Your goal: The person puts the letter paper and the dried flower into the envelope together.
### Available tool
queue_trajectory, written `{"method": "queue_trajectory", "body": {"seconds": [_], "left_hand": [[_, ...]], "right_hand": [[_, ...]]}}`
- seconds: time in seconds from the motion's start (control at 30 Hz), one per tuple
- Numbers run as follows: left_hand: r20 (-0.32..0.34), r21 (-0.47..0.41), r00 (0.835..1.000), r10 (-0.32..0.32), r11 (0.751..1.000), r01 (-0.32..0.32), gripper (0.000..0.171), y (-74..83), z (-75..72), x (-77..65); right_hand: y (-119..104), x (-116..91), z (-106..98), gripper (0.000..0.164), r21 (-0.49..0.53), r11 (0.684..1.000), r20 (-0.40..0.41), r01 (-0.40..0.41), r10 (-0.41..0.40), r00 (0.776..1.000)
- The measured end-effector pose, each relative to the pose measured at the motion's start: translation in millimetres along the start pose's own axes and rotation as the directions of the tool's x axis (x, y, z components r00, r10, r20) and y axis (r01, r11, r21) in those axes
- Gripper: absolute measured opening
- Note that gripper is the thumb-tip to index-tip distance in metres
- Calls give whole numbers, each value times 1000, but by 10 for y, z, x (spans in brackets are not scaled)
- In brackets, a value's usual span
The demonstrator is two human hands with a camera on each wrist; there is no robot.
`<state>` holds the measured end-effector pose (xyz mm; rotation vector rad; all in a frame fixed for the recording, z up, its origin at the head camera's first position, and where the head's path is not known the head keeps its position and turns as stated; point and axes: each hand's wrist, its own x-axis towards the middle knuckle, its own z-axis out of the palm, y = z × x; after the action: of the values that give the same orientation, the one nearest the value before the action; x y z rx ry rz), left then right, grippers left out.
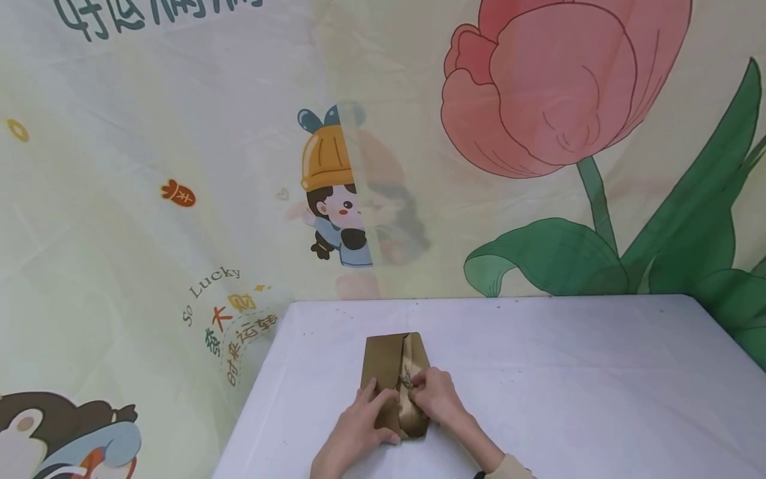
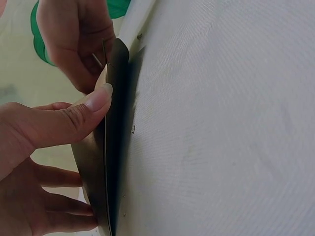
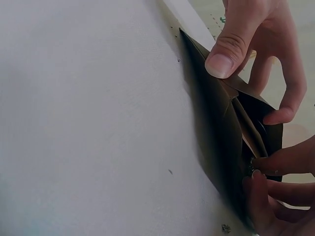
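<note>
A brown-gold paper envelope [image 1: 383, 362] lies on the white table, with a shiny pale-gold fold along its right part. My left hand [image 1: 362, 419] rests spread over the lower left of it. Its thumb [image 2: 98, 101] presses at the near edge, while the other fingers touch the upper face. My right hand [image 1: 439, 396] is at the fold on the right. Between its thumb and fingertips it pinches a small dark speckled strand [image 1: 407, 378], mostly covered by the fingers; I cannot tell its kind. In the right wrist view the envelope [image 3: 216, 118] gapes, with folded layers inside.
The white cloth-covered table [image 1: 568, 399] stretches out to both sides and behind the envelope. A few small dark specks dot the cloth. At the table's back edge hangs a printed curtain [image 1: 389, 53] with a tulip and cartoon figures.
</note>
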<state>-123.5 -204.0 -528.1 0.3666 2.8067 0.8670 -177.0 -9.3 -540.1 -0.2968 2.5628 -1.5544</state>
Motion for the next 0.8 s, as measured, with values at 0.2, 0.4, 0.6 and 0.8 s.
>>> {"method": "queue_trajectory", "body": {"seconds": [0.2,0.4,0.6,0.8], "left_hand": [[-1,6,1000,1,1000,-1,60,2,1,8],[0,1,1000,9,1000,-9,60,11,-4,7],[-4,14,1000,8,1000,-8,60,-4,8,12],[-8,16,1000,12,1000,-12,60,-4,11,11]], "right_hand": [[-5,19,35,23,-16,1000,-12,2,-2,1000],[7,38,77,23,-50,999,-38,20,-22,999],[8,48,117,25,-52,999,-42,11,-14,999],[-12,57,146,25,-79,997,-48,5,-9,999]]}}
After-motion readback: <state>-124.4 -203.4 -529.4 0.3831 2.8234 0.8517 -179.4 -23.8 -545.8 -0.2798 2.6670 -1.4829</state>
